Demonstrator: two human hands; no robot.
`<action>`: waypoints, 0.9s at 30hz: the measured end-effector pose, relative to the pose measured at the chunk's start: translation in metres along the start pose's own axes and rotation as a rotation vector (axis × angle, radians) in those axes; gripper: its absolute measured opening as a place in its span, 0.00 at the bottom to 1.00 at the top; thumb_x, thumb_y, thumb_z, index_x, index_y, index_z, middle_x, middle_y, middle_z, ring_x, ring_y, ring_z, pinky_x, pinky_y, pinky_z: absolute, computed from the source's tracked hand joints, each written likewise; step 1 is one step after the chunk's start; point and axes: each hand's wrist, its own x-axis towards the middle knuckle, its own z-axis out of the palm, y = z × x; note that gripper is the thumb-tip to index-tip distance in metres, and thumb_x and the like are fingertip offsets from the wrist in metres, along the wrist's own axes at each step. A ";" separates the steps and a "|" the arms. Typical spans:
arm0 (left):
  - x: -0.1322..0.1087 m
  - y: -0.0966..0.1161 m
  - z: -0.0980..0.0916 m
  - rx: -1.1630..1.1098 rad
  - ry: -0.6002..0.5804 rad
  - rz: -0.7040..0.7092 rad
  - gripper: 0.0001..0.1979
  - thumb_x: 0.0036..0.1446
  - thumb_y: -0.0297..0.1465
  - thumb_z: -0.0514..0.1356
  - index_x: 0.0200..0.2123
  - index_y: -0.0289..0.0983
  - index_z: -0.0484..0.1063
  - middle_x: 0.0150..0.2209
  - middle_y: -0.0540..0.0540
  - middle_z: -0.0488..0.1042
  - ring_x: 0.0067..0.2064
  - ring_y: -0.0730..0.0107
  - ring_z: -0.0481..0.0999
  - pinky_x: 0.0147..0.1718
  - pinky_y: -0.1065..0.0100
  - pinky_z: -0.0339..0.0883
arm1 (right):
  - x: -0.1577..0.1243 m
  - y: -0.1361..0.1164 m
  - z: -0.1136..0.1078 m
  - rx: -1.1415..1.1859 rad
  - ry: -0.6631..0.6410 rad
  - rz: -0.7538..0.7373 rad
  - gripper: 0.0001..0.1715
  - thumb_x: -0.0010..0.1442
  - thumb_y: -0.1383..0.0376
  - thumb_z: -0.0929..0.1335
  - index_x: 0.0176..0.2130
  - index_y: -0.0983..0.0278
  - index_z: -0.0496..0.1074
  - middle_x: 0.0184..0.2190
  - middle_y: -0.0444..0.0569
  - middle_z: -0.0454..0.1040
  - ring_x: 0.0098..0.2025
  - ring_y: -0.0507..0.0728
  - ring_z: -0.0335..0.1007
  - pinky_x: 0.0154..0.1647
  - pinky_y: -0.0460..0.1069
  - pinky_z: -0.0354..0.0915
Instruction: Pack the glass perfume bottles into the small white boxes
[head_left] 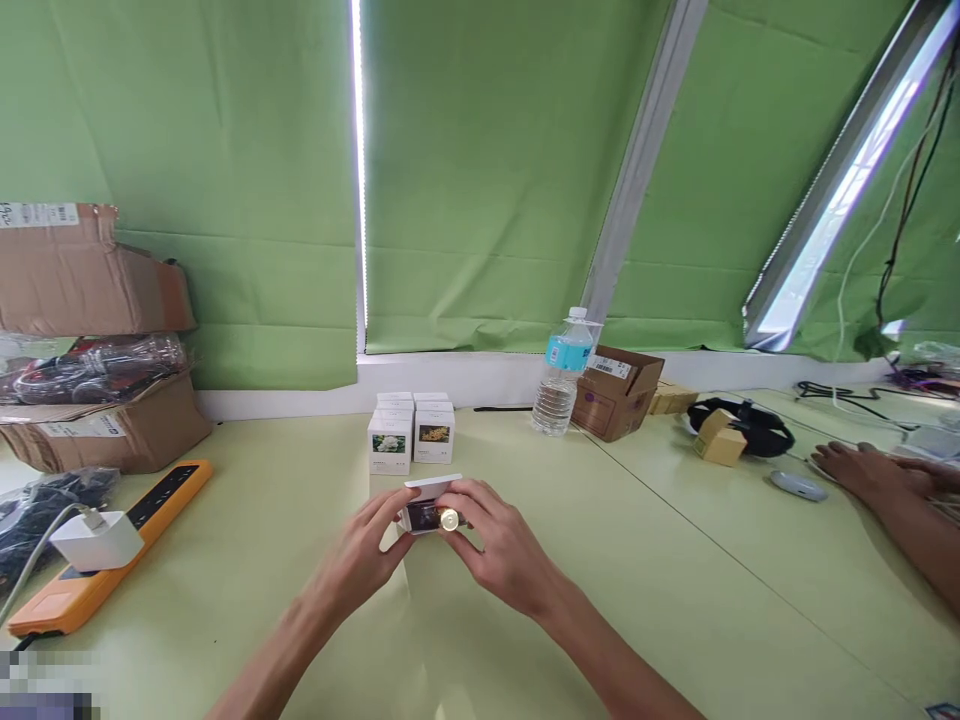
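My left hand (360, 555) and my right hand (499, 545) together hold a small white box (431, 488) above the pale green table (637, 600). Its front shows a dark picture and a round gold spot, partly covered by my fingers. Straight ahead, just beyond my hands, stand two stacks of white boxes (412, 440) with flower pictures on their fronts. My hands do not touch these stacks.
A water bottle (562, 390) and a cardboard box (616, 392) stand behind the stacks. To the left lie an orange power strip (169, 495) with a white charger (97, 540) and stacked cardboard boxes (82, 280). A co-worker's hand (862, 475) rests at right near a computer mouse (797, 486).
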 end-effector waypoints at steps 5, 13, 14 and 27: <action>0.000 0.002 0.001 0.006 0.018 0.022 0.22 0.63 0.32 0.59 0.59 0.45 0.61 0.51 0.43 0.75 0.44 0.65 0.79 0.44 0.64 0.75 | 0.000 -0.003 -0.001 0.030 -0.035 0.032 0.14 0.66 0.63 0.66 0.52 0.58 0.69 0.47 0.50 0.72 0.48 0.58 0.70 0.45 0.53 0.72; -0.001 0.003 0.002 0.009 -0.005 0.055 0.21 0.62 0.30 0.59 0.58 0.45 0.62 0.50 0.44 0.76 0.46 0.64 0.79 0.47 0.63 0.74 | 0.000 -0.002 0.010 0.045 0.078 0.047 0.13 0.69 0.67 0.62 0.45 0.58 0.75 0.41 0.48 0.76 0.43 0.57 0.72 0.44 0.53 0.72; -0.001 0.004 0.001 0.005 -0.015 0.054 0.21 0.62 0.29 0.58 0.58 0.46 0.63 0.50 0.44 0.75 0.47 0.64 0.78 0.47 0.63 0.74 | 0.000 -0.001 0.013 0.053 0.103 0.042 0.12 0.68 0.67 0.63 0.45 0.58 0.75 0.40 0.48 0.77 0.43 0.57 0.73 0.44 0.53 0.72; 0.008 0.007 -0.009 -0.147 0.071 -0.095 0.16 0.60 0.30 0.59 0.52 0.45 0.67 0.46 0.48 0.78 0.32 0.73 0.79 0.39 0.67 0.75 | -0.003 -0.002 0.014 0.154 0.305 0.036 0.14 0.67 0.68 0.63 0.51 0.59 0.72 0.48 0.54 0.72 0.43 0.56 0.74 0.36 0.49 0.76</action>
